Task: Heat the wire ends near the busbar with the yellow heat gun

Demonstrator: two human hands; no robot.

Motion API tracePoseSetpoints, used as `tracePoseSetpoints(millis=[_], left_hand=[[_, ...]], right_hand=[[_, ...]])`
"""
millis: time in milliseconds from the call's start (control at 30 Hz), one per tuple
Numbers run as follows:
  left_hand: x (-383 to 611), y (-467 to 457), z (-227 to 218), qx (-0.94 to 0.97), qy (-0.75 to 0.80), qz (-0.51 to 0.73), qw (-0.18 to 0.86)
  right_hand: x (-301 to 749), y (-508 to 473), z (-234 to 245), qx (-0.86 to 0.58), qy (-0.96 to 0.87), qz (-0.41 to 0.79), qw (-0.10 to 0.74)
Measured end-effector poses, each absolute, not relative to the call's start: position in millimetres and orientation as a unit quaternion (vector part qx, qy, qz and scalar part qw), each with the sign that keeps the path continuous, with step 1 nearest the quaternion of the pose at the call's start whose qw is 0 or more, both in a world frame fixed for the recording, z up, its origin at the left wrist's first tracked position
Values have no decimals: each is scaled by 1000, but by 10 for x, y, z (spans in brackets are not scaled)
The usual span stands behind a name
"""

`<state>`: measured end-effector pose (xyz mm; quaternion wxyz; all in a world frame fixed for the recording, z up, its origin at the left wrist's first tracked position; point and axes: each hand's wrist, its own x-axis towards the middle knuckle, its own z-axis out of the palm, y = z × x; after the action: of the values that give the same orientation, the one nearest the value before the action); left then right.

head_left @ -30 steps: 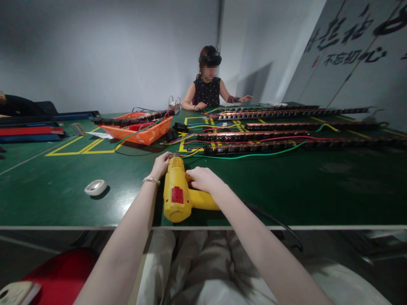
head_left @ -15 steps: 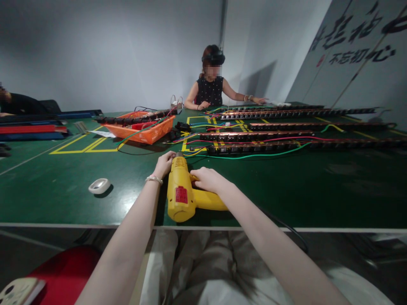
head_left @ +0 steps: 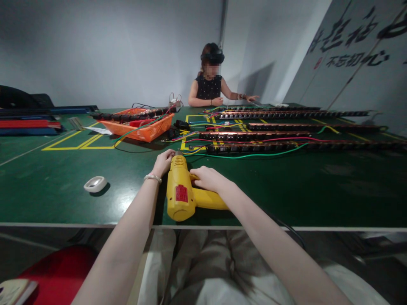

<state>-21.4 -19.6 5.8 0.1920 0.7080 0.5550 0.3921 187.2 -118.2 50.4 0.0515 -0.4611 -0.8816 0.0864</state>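
Observation:
A yellow heat gun (head_left: 179, 192) with a red label lies along the table in front of me, its nozzle pointing away from me. My right hand (head_left: 206, 177) is closed on it near the trigger, and the handle runs back beneath my wrist. Beside the nozzle, on its left, my left hand (head_left: 163, 163) has its fingers bent together; the nozzle partly hides them, and whatever they pinch is too small to make out. Just beyond the nozzle are the ends of yellow and blue wires (head_left: 197, 150) from the nearest long black strip (head_left: 254, 147).
A white tape roll (head_left: 95, 184) lies left of my arms. Farther back stands an orange basket (head_left: 149, 130) holding a strip and wires. Several strips with copper edges (head_left: 276, 134) cover the right side. Across the green table (head_left: 318, 190) sits a person (head_left: 210, 84) wearing a headset.
My view has shifted slightly, so the tape roll and basket sit a little farther left. Both hands and the heat gun stay nearly still. The person opposite moves a hand slightly.

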Motion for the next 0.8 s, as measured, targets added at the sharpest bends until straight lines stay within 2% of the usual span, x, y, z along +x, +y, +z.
tracePoseSetpoints(millis=[533, 800], left_hand=[[-199, -186, 39, 713, 556, 386, 182], [-224, -162, 15, 724, 538, 378, 210]], right_hand=[[1872, -1199, 532, -479, -872, 97, 43], [1868, -1217, 557, -490, -867, 86, 15]])
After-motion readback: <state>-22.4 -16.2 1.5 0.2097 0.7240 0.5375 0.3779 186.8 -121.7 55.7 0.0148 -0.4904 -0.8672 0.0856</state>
